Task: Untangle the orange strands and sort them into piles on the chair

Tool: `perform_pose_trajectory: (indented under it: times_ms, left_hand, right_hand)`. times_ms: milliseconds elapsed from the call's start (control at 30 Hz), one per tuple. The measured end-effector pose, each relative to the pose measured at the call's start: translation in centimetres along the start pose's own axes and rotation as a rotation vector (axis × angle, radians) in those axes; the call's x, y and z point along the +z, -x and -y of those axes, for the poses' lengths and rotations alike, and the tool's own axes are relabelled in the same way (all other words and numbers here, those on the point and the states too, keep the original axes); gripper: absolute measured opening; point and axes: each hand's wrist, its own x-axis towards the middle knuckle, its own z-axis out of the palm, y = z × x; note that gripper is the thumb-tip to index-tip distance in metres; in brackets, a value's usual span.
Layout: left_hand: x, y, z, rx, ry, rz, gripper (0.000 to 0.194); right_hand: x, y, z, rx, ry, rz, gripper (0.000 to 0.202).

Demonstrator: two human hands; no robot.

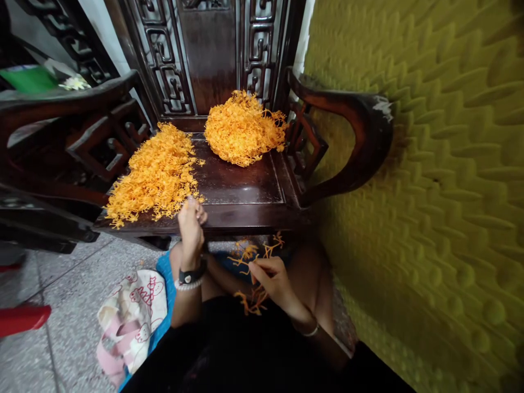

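Note:
My right hand (275,281) is closed in a pinch on a few thin, branching orange sprigs (245,252), which look like plastic flower parts. They stick out above and below the fingers, over my lap. My left hand (190,222) is raised at the front edge of a dark wooden seat, its fingers curled together; what they hold, if anything, is too small to make out. Just beyond it spreads a loose heap of small orange flower-like pieces (158,172). A second, rounder pile of orange pieces (243,131) lies farther back on the right side of the seat.
The piles lie on a carved wooden chair (245,188) with curved armrests (368,131). A yellow-green embossed wall covering (426,218) rises close on the right. On the speckled floor at left are a white and pink cloth bag (139,311) and a red object (24,319).

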Motion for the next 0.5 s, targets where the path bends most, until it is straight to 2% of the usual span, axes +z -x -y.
perform_pose_trajectory:
  times_ms: [67,133,200,267,367,400,433,467,500]
  left_hand:
    - [-1.0,-1.1,-0.5,0.046,-0.043,0.021,0.049]
    - [-1.1,-1.2,-0.8,0.02,-0.106,0.14,0.049]
    - [-0.4,-0.3,-1.1,-0.041,-0.17,0.307,0.051]
    - [0.8,1.0,-1.5,-0.075,-0.263,0.566,0.054]
    - [2.4,2.6,-2.0,-0.12,-0.432,1.056,0.05]
    - [2.6,2.8,-2.0,-0.136,-0.471,1.138,0.048]
    - [2.7,2.9,-1.9,-0.13,-0.5,1.126,0.046]
    - [2.5,2.7,-1.8,-0.096,-0.516,1.028,0.046]
    - [2.2,2.4,-1.7,-0.043,-0.516,0.873,0.047]
  right_hand:
    - [-0.5,0.3,-0.2,0.02,-0.011,-0.045,0.049]
    - [-1.1,0.2,-0.4,0.018,-0.004,-0.082,0.047]
    - [-1.6,-0.3,-0.4,-0.004,0.002,-0.064,0.046]
    - [-1.8,-0.8,-0.2,-0.026,0.013,-0.014,0.046]
    - [-1.8,-1.3,0.2,-0.045,0.013,0.055,0.045]
    - [-1.7,-1.4,0.2,-0.041,0.006,0.066,0.045]
    - [-1.7,-1.3,0.2,-0.029,0.0,0.067,0.046]
    - [-1.7,-1.1,0.1,-0.013,-0.003,0.06,0.047]
    - [-1.7,-0.9,-0.1,0.004,-0.01,0.06,0.05]
